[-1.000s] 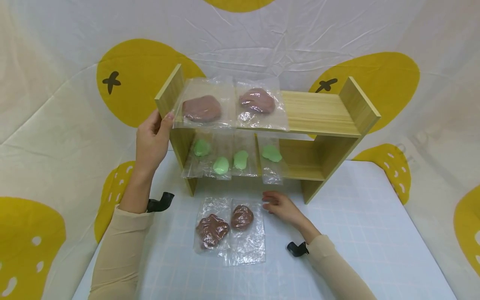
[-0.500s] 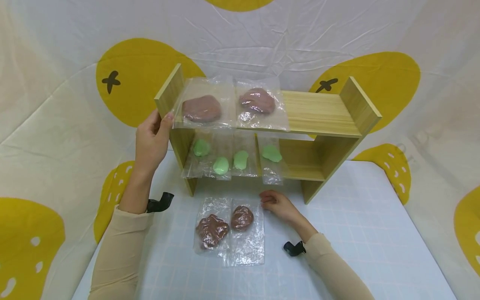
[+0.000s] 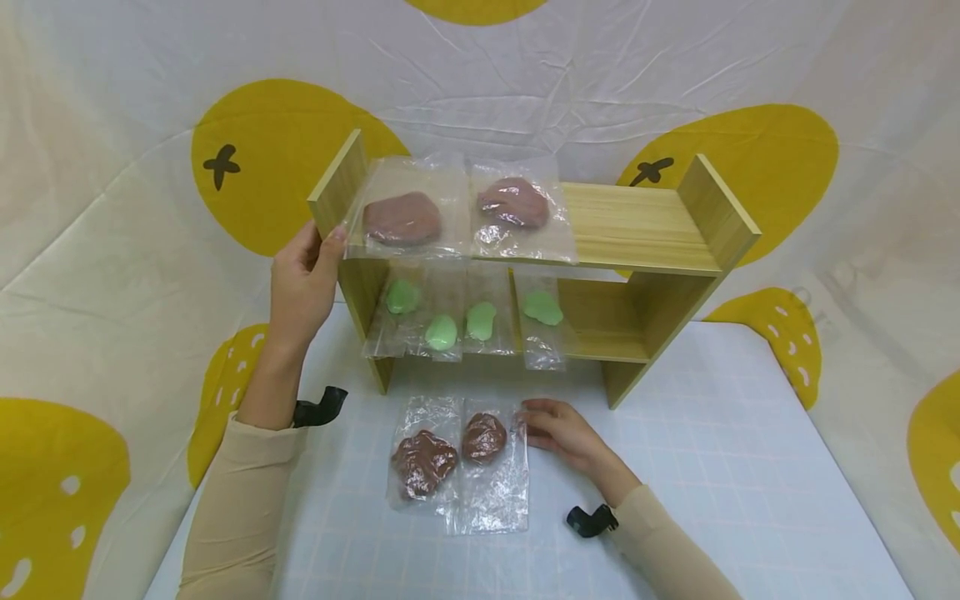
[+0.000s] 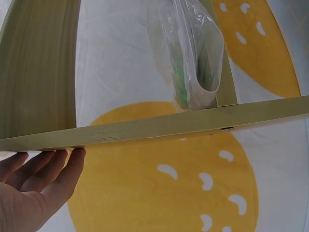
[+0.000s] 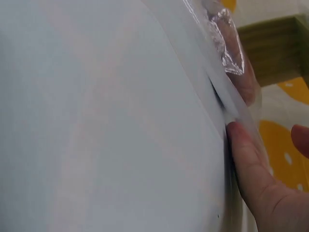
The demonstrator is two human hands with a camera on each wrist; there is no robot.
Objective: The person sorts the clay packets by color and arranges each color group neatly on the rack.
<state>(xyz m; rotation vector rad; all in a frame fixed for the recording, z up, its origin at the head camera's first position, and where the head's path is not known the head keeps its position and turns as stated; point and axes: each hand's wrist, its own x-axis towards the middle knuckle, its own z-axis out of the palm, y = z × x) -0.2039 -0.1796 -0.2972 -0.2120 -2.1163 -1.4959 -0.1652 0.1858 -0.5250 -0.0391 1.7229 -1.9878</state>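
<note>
My left hand [image 3: 300, 279] grips the left side panel of a two-tier wooden shelf [image 3: 637, 225]. Its thumb is at the front edge, and its fingertips press the outer face in the left wrist view. Clear bags with pinkish-brown lumps [image 3: 402, 219] lie on the upper tier, one corner near that thumb. On the table, my right hand [image 3: 566, 437] touches the right edge of a clear plastic bag [image 3: 497, 500] that holds a brown lump [image 3: 484, 438]. In the right wrist view a fingertip meets the bag's film while another finger stands apart. A similar bagged lump [image 3: 424, 463] lies alongside.
Several bags with green lumps [image 3: 543, 307] line the lower tier, their ends overhanging its front edge. The shelf's right side panel [image 3: 675, 308] stands beyond my right hand. A pale cloth with yellow shapes [image 3: 735, 158] hangs behind the table [image 3: 720, 450].
My right hand has moved slightly left and toward me, from beside the bag's upper corner onto its right edge. My left hand and the shelf look unchanged.
</note>
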